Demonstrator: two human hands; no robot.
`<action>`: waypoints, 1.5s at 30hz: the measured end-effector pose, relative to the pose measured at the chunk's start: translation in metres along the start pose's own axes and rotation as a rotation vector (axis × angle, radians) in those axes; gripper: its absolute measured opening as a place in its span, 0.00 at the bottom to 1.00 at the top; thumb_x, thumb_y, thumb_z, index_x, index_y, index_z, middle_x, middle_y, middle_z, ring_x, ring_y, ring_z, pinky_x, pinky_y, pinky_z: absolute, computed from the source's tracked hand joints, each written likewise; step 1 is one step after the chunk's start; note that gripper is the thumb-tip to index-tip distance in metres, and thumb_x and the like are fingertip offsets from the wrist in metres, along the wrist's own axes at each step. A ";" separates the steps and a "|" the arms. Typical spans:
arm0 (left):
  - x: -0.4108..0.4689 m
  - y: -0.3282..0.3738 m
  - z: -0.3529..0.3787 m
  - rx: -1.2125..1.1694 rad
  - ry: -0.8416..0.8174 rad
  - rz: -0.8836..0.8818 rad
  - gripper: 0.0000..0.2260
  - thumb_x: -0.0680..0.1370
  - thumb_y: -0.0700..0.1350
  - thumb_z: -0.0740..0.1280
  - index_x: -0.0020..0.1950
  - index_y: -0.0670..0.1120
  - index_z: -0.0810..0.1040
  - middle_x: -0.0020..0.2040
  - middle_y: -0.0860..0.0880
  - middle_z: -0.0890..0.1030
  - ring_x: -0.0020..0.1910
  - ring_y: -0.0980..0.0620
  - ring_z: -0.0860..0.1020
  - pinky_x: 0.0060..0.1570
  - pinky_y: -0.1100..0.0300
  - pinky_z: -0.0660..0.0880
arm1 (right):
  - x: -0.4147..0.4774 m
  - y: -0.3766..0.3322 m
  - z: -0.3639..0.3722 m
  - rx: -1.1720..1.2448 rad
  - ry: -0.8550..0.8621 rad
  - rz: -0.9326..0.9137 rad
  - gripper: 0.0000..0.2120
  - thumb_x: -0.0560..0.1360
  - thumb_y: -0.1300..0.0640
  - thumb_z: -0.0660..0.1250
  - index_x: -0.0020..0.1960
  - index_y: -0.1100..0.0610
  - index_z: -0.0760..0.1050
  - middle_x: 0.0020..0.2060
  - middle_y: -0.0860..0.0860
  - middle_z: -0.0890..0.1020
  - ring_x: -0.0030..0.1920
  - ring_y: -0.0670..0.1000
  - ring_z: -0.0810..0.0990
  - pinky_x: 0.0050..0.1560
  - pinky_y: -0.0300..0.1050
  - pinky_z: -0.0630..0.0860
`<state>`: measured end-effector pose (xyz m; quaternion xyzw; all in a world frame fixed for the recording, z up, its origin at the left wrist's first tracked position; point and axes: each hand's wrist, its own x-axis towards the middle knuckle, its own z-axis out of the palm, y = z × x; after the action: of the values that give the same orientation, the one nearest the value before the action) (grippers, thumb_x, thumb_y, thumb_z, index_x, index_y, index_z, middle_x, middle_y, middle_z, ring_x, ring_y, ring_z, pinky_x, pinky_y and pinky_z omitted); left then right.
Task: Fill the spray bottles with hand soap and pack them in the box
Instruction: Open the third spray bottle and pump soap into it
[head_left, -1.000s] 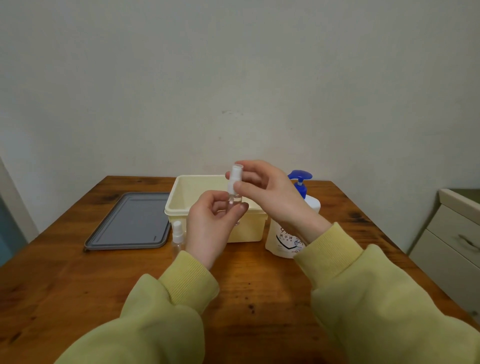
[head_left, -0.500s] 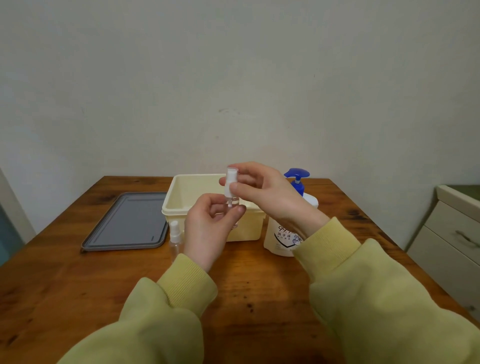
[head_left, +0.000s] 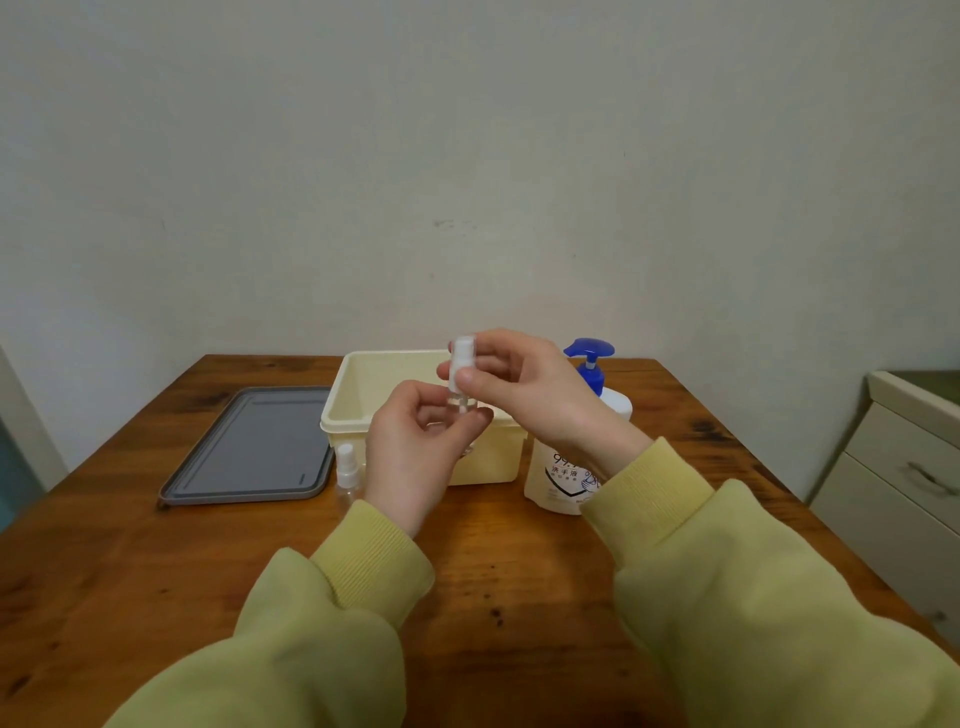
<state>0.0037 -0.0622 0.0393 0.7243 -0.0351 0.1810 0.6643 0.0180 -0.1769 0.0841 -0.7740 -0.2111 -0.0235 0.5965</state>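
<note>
The left hand (head_left: 410, 452) curls round a small clear spray bottle (head_left: 460, 401) in front of the cream box (head_left: 389, 376). The right hand (head_left: 530, 395) pinches its white spray top (head_left: 461, 358). Just left of the box stands a second spray bottle (head_left: 347, 475); the hand soap pump bottle (head_left: 558, 473) is to the right, and a grey lid (head_left: 249, 447) lies further left on the wooden table (head_left: 493, 571).

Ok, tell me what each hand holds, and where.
Left hand grips the spray bottle by its clear body; right hand pinches its white top.
</note>
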 end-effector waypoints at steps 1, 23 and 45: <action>0.000 -0.001 0.000 0.034 0.016 0.029 0.10 0.68 0.42 0.73 0.42 0.50 0.72 0.39 0.49 0.80 0.42 0.48 0.80 0.43 0.53 0.79 | 0.001 0.001 0.002 -0.007 0.041 -0.011 0.10 0.75 0.64 0.65 0.56 0.57 0.74 0.48 0.53 0.82 0.50 0.51 0.81 0.54 0.46 0.78; -0.003 0.014 -0.018 -0.272 -0.362 -0.138 0.10 0.70 0.41 0.69 0.51 0.44 0.80 0.42 0.45 0.83 0.45 0.49 0.82 0.48 0.56 0.80 | 0.004 -0.004 -0.007 0.112 -0.130 -0.005 0.07 0.76 0.62 0.64 0.51 0.53 0.76 0.40 0.46 0.84 0.40 0.43 0.83 0.38 0.38 0.79; 0.000 -0.008 0.010 0.142 0.014 0.124 0.07 0.75 0.43 0.66 0.51 0.47 0.81 0.40 0.50 0.82 0.43 0.53 0.80 0.44 0.64 0.75 | 0.002 0.019 0.031 0.018 0.333 -0.052 0.05 0.75 0.62 0.66 0.48 0.53 0.74 0.49 0.56 0.83 0.55 0.52 0.81 0.60 0.53 0.76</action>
<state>0.0082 -0.0707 0.0307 0.7646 -0.0624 0.2291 0.5991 0.0195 -0.1511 0.0584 -0.7482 -0.1295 -0.1648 0.6294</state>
